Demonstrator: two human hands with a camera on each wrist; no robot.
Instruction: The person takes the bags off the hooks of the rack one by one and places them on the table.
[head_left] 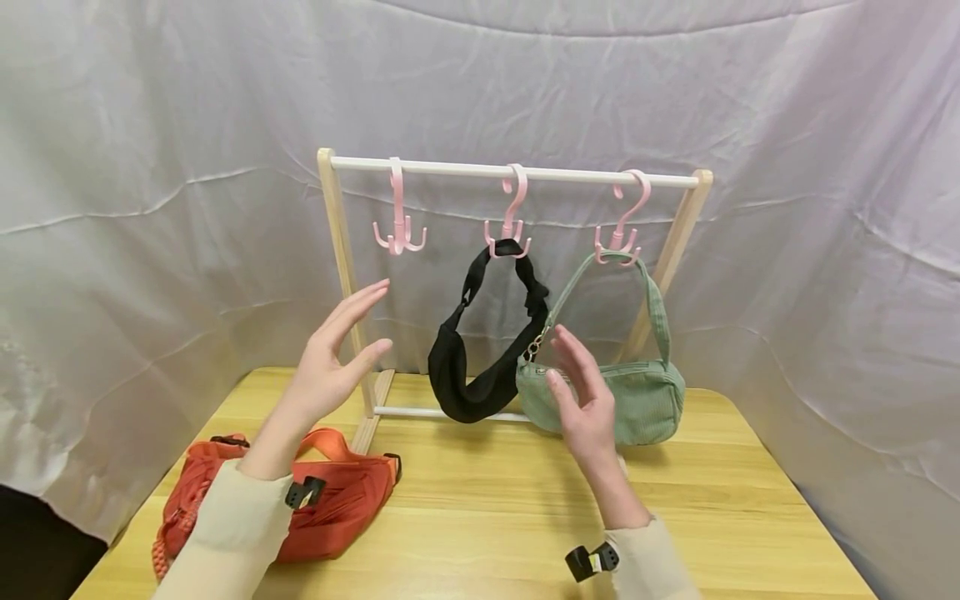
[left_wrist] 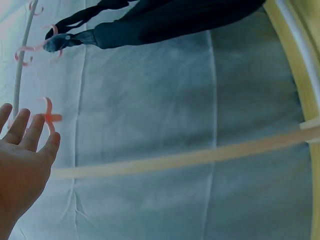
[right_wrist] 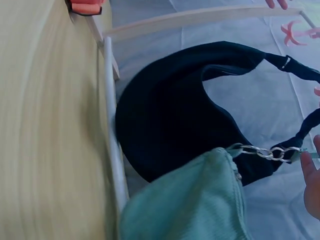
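My left hand (head_left: 333, 367) is raised with straight fingers, holding nothing, below and left of a bare pink hook (head_left: 398, 208). In the left wrist view this hand (left_wrist: 22, 165) also shows with its fingers extended. My right hand (head_left: 588, 400) is in front of a green corduroy shoulder bag (head_left: 648, 404), its fingers loosely extended and gripping nothing; whether it touches the bag is unclear. The green bag hangs by its strap from the right pink hook (head_left: 630, 208). Beside it, a black shoulder bag (head_left: 457, 387) hangs from the middle pink hook (head_left: 517, 200).
A wooden rack with a white top rail (head_left: 450, 168) carries the hooks. An orange-red bag (head_left: 337, 504) lies at the left of the wooden table (head_left: 465, 517), partly behind my left forearm. Grey cloth (head_left: 187, 100) surrounds the table at the back and sides.
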